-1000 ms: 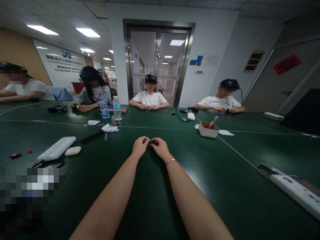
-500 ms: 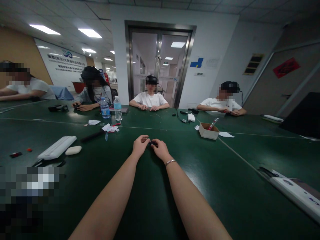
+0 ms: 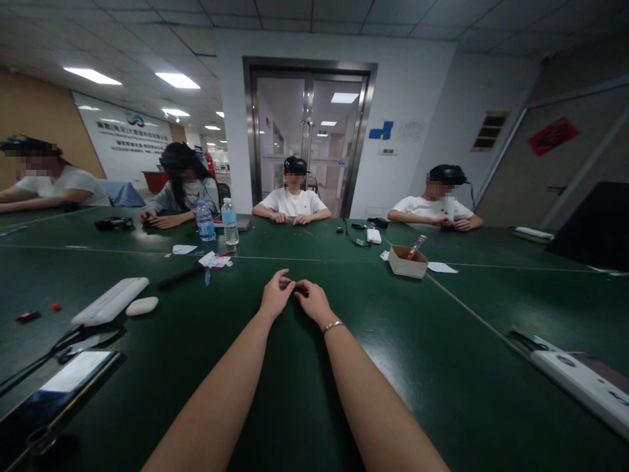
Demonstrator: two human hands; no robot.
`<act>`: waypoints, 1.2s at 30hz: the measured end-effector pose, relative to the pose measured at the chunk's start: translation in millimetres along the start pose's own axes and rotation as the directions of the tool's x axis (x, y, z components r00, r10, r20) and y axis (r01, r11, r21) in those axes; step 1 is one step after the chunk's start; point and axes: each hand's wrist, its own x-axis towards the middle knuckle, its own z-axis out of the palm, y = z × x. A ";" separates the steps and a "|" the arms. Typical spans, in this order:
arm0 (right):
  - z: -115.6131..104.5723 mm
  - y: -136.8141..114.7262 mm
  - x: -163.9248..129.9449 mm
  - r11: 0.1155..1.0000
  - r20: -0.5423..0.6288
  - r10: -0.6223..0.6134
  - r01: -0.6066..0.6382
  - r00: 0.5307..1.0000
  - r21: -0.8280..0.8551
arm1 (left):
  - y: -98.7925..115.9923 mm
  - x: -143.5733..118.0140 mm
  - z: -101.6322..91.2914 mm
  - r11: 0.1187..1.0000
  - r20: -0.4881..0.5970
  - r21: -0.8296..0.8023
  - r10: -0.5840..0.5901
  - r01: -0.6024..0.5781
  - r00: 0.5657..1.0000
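Observation:
Both of my arms reach out over a dark green table [image 3: 304, 406]. My left hand [image 3: 276, 295] and my right hand [image 3: 312, 301] meet at the middle of the table, fingertips touching. Between the fingertips sits a small dark object [image 3: 297, 287], mostly hidden by the fingers; both hands pinch it. A thin bracelet [image 3: 333, 324] circles my right wrist.
A white power strip [image 3: 111, 300] and a white oval case [image 3: 141, 305] lie left, a phone [image 3: 69, 377] nearer. A small cardboard box [image 3: 407, 261] stands right of centre, another power strip [image 3: 582, 387] far right. Two water bottles [image 3: 217, 219] and several seated people line the far side.
The view has tilted down slightly, so the hands sit lower in the frame. My fingers have shifted a little around the small dark object; the hands stay together at the same spot.

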 end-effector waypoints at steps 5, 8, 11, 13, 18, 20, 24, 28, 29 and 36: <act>1.8 3.4 1.2 1.000 0.001 -0.005 0.005 1.000 0.031 | -2.9 0.8 -0.3 0.997 -0.033 0.064 0.048 -0.046 0.998; 3.0 5.1 1.9 0.999 -0.009 0.004 -0.003 1.000 0.049 | -3.3 1.9 -0.4 1.000 -0.043 0.031 0.005 -0.004 0.999; 3.4 5.6 2.4 0.999 -0.008 0.018 -0.018 1.000 0.048 | -1.9 2.1 -0.5 0.999 -0.030 -0.038 0.008 -0.009 1.000; 3.3 5.4 2.6 0.999 0.002 0.019 -0.019 1.000 0.038 | -0.3 1.7 -0.8 1.000 -0.066 -0.015 -0.012 0.011 0.998; 1.9 2.5 2.1 1.000 0.009 0.031 -0.031 0.999 -0.004 | 1.5 0.9 -0.6 1.000 -0.011 -0.030 -0.008 0.007 1.000; 0.7 0.1 1.8 0.999 0.019 0.039 -0.038 0.999 -0.023 | 0.6 1.1 0.2 1.000 -0.018 -0.001 0.009 -0.009 1.000; -2.2 -5.3 1.1 0.995 0.047 0.050 -0.046 0.998 -0.091 | -1.3 1.9 1.8 1.000 -0.016 0.000 -0.017 0.017 1.000; -4.3 -9.3 -0.1 0.990 0.072 0.062 -0.052 0.996 -0.130 | -0.4 1.0 1.6 1.000 0.006 0.004 0.029 -0.029 1.000; -4.5 -9.9 -0.4 0.990 0.075 0.067 -0.057 0.995 -0.132 | 0.0 0.7 1.3 0.999 -0.013 0.028 0.028 -0.028 1.000; -5.3 -11.6 -1.3 0.990 0.073 0.080 -0.071 0.994 -0.121 | -0.9 -0.2 0.9 0.995 -0.039 0.095 0.022 -0.018 0.999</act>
